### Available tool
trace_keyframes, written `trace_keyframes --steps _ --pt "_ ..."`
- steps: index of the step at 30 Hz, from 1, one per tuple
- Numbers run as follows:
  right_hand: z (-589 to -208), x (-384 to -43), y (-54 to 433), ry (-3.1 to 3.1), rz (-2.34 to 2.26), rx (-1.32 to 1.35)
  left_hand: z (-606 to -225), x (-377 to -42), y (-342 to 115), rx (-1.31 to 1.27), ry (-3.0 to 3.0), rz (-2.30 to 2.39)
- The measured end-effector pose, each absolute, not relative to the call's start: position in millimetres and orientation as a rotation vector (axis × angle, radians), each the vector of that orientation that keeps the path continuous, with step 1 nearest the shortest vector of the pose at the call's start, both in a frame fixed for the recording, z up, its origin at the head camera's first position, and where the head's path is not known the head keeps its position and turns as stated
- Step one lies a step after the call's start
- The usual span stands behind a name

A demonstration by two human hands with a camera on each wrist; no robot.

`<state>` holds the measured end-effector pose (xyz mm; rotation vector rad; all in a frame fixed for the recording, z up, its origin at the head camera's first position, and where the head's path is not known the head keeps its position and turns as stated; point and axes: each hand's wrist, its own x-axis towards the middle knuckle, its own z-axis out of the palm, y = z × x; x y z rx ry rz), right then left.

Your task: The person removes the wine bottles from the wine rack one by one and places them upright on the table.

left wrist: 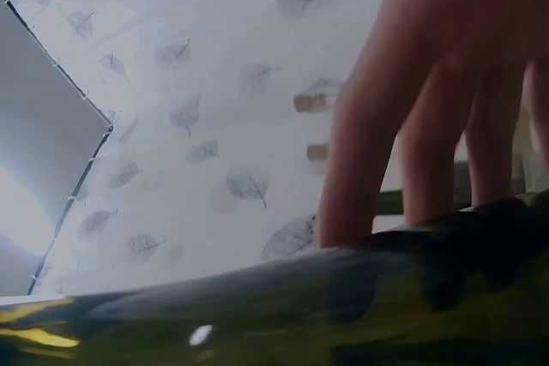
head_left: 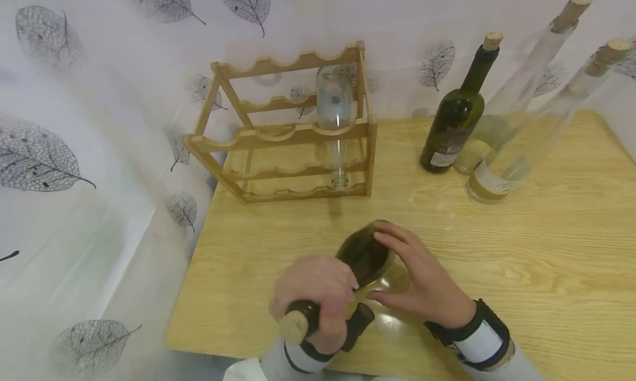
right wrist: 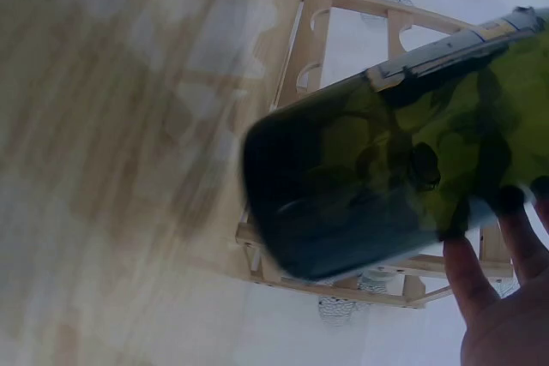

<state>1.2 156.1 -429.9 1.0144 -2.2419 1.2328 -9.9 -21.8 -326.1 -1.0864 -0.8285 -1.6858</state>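
Note:
A dark green wine bottle [head_left: 365,257] with a cork [head_left: 294,327] in its mouth is held tilted above the table, its cork end toward me. My left hand [head_left: 318,295] grips it round the neck. The right hand [head_left: 422,281] is at the base end; its fingertips touch the glass and the thumb is spread apart. In the right wrist view, the bottle's base [right wrist: 309,195] points left, a label runs along one side, and fingers [right wrist: 470,276] touch the glass. The left wrist view shows the bottle's side [left wrist: 214,323] close up with fingertips on it.
Beyond the hands stands a wooden bottle rack [head_left: 258,139] with one clear bottle [head_left: 335,105] in its right end, neck toward me. To the right stand a corked dark green bottle [head_left: 452,127] and two tall corked clear bottles [head_left: 497,176]. A leaf-patterned sheet [head_left: 119,248] hangs behind and left.

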Motion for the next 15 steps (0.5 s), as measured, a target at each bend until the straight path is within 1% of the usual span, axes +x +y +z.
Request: trace_keyframes --steps 3,9,15 --pt "-430 -5 153 -2.264 1.165 1.037 -330 -11 -12 -1.11 -0.861 -1.737" --pt "-441 -14 152 -2.215 1.171 0.954 -332 -12 -4 -1.152 -0.912 -1.757" --pt "-450 -25 169 -2.091 1.279 0.895 -338 -10 -4 -1.212 -1.326 -1.582"
